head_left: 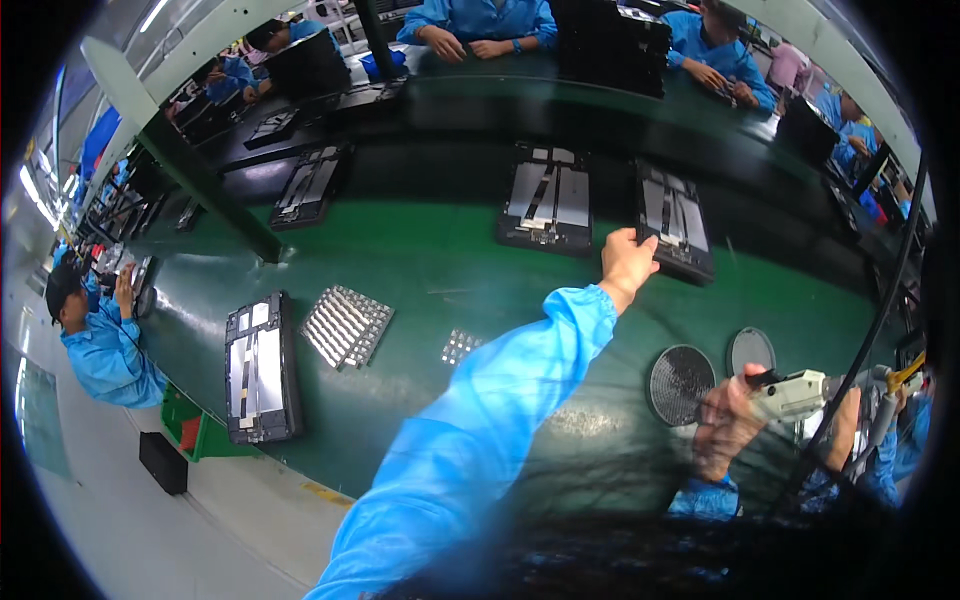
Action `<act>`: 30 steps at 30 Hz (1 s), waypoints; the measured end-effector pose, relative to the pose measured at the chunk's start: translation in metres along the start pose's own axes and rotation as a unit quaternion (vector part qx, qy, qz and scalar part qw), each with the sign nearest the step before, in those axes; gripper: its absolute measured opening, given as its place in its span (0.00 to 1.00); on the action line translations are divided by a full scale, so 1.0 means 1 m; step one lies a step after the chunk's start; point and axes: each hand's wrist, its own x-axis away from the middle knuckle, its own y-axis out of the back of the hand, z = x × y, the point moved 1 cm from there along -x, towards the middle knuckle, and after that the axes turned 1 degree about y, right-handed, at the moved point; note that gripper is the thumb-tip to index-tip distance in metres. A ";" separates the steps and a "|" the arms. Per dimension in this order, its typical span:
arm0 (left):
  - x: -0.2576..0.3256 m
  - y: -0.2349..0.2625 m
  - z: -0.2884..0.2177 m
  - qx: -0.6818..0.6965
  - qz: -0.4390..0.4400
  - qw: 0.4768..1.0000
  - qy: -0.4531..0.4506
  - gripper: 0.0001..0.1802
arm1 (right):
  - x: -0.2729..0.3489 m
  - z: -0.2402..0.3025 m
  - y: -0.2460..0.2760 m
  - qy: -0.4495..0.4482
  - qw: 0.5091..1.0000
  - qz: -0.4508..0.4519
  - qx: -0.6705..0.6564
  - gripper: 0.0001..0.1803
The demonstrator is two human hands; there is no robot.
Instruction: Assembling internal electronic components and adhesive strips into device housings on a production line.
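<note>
My left hand [628,264] reaches across the green bench. Its thumb and fingers are closed on the near left corner of an opened black tablet [672,220] with its pale battery showing. Just left of it lies a second opened tablet [545,200]. At the lower right, strands of dark hair partly cover my right hand [728,420], which is blurred. Its fingers are closed at the black end of a pale grey handheld tool [795,396]. Beside that hand are a round dark dish [682,385] and a round grey dish [751,352].
Another opened tablet [258,370] lies near the bench's left edge, beside a tray of small metal parts [347,326]. A smaller set of parts [461,347] sits mid-bench. A green post [215,190] and a black cable [890,300] cross the space. Co-workers [105,340] sit around.
</note>
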 end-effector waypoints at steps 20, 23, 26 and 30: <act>0.033 0.201 -0.089 -0.511 -0.045 0.802 -0.307 0.36 | -0.003 0.004 0.012 -0.073 0.997 -0.028 0.016 0.17; 0.032 0.185 -0.101 -0.071 -0.020 0.996 -0.054 0.27 | -0.002 0.007 0.010 -0.081 0.996 -0.037 0.023 0.17; 0.023 0.195 -0.111 0.085 0.063 0.993 0.061 0.16 | -0.003 0.000 0.022 -0.076 0.997 -0.022 0.013 0.17; 0.053 0.185 -0.097 0.106 0.095 0.990 0.025 0.12 | -0.008 0.000 0.032 -0.058 0.996 -0.052 0.042 0.17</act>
